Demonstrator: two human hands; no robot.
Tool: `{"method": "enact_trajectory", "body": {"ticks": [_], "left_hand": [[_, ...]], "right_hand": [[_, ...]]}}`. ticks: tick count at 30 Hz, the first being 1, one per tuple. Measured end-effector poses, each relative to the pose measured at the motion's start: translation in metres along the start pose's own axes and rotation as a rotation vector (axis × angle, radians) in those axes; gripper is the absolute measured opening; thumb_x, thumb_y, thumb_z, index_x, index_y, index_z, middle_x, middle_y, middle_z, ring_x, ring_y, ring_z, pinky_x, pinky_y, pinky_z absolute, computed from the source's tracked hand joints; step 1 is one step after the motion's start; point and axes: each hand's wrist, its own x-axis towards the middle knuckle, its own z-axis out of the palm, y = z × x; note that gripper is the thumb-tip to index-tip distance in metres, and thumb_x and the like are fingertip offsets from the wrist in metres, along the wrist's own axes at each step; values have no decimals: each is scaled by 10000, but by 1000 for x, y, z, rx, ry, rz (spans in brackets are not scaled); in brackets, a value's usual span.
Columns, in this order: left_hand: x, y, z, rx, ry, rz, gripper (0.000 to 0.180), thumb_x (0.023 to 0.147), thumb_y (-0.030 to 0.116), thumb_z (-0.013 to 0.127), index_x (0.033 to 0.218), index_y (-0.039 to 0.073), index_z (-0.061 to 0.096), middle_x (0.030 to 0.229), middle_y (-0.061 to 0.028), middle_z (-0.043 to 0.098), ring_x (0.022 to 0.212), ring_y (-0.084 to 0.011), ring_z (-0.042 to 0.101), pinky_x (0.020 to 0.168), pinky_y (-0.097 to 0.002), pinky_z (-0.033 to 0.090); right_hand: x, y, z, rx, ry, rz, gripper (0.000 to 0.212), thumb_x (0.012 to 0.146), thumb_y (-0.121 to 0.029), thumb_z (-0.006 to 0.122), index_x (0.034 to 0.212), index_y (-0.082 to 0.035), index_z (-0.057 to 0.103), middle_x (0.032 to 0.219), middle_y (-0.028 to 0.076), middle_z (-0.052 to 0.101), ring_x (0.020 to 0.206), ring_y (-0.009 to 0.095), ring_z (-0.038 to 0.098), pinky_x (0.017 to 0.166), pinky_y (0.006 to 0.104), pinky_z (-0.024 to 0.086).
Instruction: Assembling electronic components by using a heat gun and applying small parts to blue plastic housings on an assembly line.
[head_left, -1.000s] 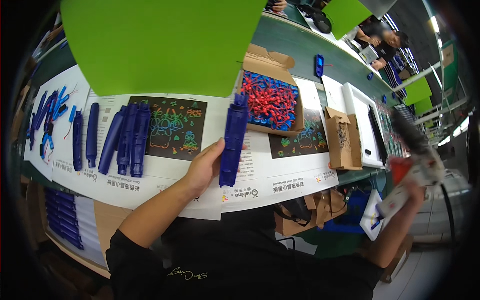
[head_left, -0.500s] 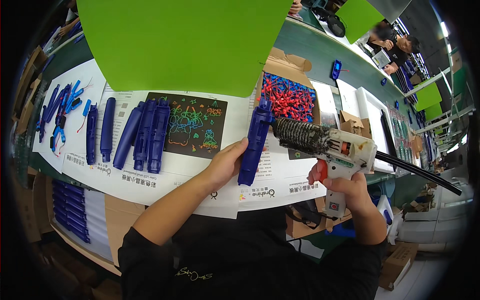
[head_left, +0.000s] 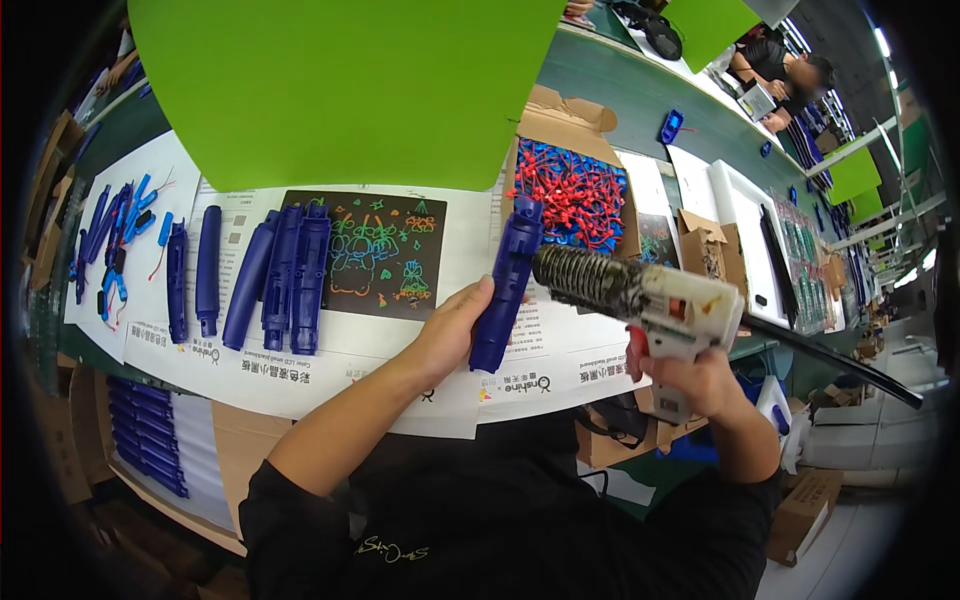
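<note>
Just in front of an open cardboard box (head_left: 562, 112) heaped with red-wired blue parts (head_left: 572, 195), a worker's left hand (head_left: 462, 318) is clamped on a dark blue plastic shell (head_left: 509, 285), thumb at its edge and fingers passing behind, a grip that appears to keep the ribbed side clear. Nearer the worker than the box, the right hand (head_left: 708, 382) wraps the handle of a white glue gun (head_left: 692, 312), a finger by the red trigger (head_left: 641, 343); whether it is squeezed cannot be told. The gun's dark nozzle (head_left: 590, 277) points left at the shell, which seems slanted to meet it, though contact is unclear. Left of the box, past a black picture sheet (head_left: 385, 255), more blue shells (head_left: 310, 285) lie side by side, likely for easy reach. Also left of the box rises a green panel (head_left: 340, 90), probably a divider between work places.
</note>
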Motion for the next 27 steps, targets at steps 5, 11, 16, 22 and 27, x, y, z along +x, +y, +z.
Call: {"method": "enact_trajectory", "body": {"ticks": [5, 11, 16, 22, 27], "left_hand": [[-1, 5, -3, -38, 65, -29, 457, 988, 404, 304, 1106, 26, 530, 834, -64, 571, 746, -131, 560, 702, -277, 471], [1, -1, -2, 13, 27, 17, 452, 985, 405, 317, 1101, 22, 529, 840, -71, 576, 756, -132, 563, 709, -286, 479], [1, -3, -6, -15, 47, -24, 473, 992, 385, 300, 1180, 2, 505, 884, -65, 579, 759, -122, 554, 705, -273, 475], [2, -6, -5, 83, -22, 55, 469, 992, 379, 299, 1181, -2, 496, 1014, -80, 587, 764, -124, 556, 718, -280, 482], [3, -4, -2, 66, -9, 41, 479, 994, 381, 286, 1174, -9, 499, 970, -79, 584, 757, -128, 553, 718, -282, 478]], "right_hand": [[-3, 2, 4, 42, -94, 99, 261, 715, -30, 601, 972, 5, 576, 883, 59, 606, 797, 141, 569, 703, 277, 470], [2, -5, -3, 126, 43, 135, 230, 700, -33, 621, 928, -4, 601, 795, 35, 604, 712, 118, 565, 625, 257, 464], [-11, -13, 7, -19, -26, 92, 346, 705, -21, 604, 1047, 4, 558, 943, 70, 599, 833, 135, 576, 726, 284, 485], [6, -10, -6, 120, 47, 93, 274, 692, -23, 580, 959, 22, 544, 782, 53, 578, 665, 122, 552, 588, 266, 460], [5, -12, -6, 147, 24, 106, 285, 689, -17, 575, 969, 20, 541, 777, 53, 577, 656, 124, 553, 582, 272, 466]]}}
